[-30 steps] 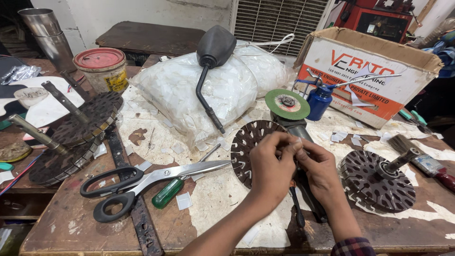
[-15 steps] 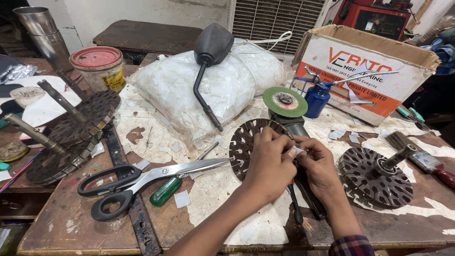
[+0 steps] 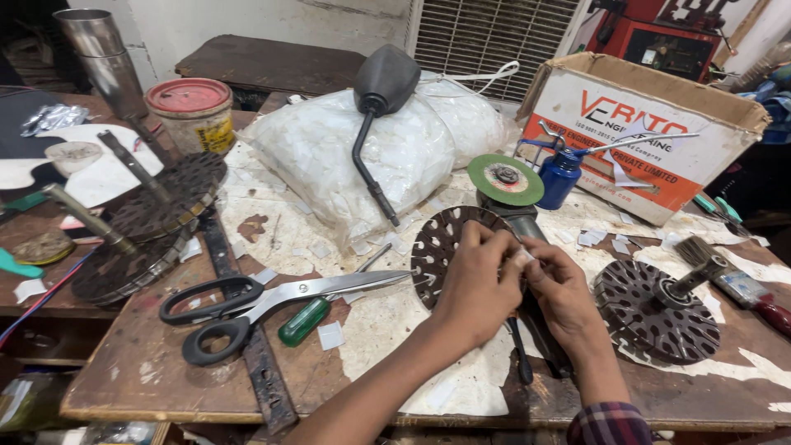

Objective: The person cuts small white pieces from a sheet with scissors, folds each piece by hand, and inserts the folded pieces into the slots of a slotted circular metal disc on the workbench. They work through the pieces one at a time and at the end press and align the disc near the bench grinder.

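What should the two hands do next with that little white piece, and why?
Probably ease the small white paper piece down into a slot of the round slotted metal disc. Both the left hand and the right hand pinch it together right at the disc's edge, and similar white scraps lie loose around the table, so seating it seems the likely small move.

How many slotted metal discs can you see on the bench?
4: two stacked at far left, one under the hands, one at right. More may be hidden.

left hand [image 3: 474,280], right hand [image 3: 560,288], pinching white slip [image 3: 522,257]; slotted disc [image 3: 445,247] beneath
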